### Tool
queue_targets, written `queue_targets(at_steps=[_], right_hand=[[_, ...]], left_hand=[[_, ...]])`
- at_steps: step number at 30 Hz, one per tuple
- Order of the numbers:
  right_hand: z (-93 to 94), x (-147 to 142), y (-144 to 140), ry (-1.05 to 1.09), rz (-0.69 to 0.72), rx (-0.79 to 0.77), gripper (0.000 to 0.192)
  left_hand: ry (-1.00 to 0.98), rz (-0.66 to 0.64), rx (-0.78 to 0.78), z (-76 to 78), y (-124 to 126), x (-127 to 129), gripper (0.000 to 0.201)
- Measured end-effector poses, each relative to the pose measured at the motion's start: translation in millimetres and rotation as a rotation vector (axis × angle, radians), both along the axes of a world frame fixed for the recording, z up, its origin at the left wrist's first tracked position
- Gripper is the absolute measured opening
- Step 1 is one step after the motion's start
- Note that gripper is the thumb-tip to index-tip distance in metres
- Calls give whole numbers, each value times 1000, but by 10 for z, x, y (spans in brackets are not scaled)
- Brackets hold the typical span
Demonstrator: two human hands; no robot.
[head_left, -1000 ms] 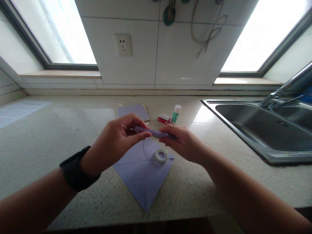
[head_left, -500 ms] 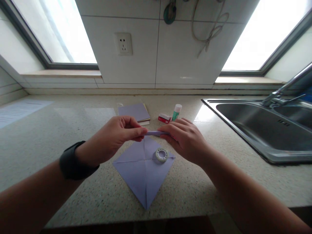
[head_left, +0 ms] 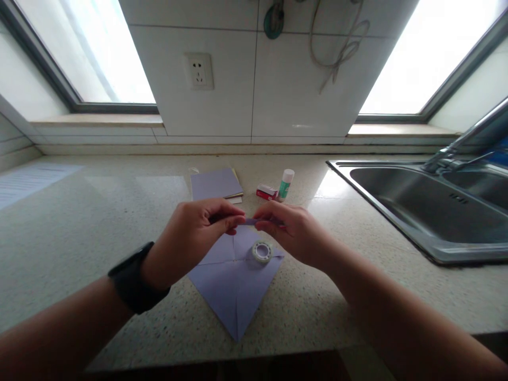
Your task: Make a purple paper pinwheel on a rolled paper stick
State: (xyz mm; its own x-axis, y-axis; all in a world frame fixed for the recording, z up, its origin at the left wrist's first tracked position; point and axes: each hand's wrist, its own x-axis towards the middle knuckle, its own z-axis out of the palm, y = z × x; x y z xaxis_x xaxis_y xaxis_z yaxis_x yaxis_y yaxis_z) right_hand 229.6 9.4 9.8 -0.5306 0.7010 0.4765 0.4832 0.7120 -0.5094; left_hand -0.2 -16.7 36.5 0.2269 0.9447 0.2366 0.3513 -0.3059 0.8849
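Note:
Between my two hands is a narrow strip of folded purple paper (head_left: 250, 221), held level above the counter. My left hand (head_left: 200, 230), with a black band at the wrist, pinches its left end between thumb and fingers. My right hand (head_left: 291, 230) is closed on the right end, and the fingers hide most of the strip. Beneath them a larger purple paper square (head_left: 234, 283), creased and turned corner-down, lies on the counter. A roll of clear tape (head_left: 262, 252) rests flat on its right part, just below my right hand.
Behind my hands lie a stack of purple paper (head_left: 216, 182), a small red and white box (head_left: 266, 192) and a glue stick (head_left: 286, 183). A steel sink (head_left: 397, 206) with a faucet (head_left: 444, 159) is set in at the right. A printed sheet (head_left: 32, 180) lies far left.
My left hand has come in to the right and slightly down, closer to my right hand, so less of the strip shows between them. The tape and the paper square stay put.

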Motion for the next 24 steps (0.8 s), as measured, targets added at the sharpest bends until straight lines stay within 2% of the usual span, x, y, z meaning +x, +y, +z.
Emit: queue_targets(at_steps=[5, 8, 11, 16, 21, 24], right_hand=[[-91, -42, 41, 331, 68, -255, 16], [-123, -104, 34, 468, 110, -367, 19], [-105, -160, -6, 518, 167, -421, 18], [22, -178, -104, 398, 99, -269, 12], [155, -181, -209, 619, 103, -218, 13], [196, -196, -250, 661, 179, -298, 16]], left_hand=[[-393, -6, -141, -88, 25, 67, 28], [-615, -31, -211, -144, 15, 134, 21], [-731, -41, -241, -167, -19, 184, 14], [-706, -10, -154, -86, -73, 182, 13], [-524, -77, -139, 45, -159, 180, 14], [-454, -105, -174, 53, -197, 198, 18]])
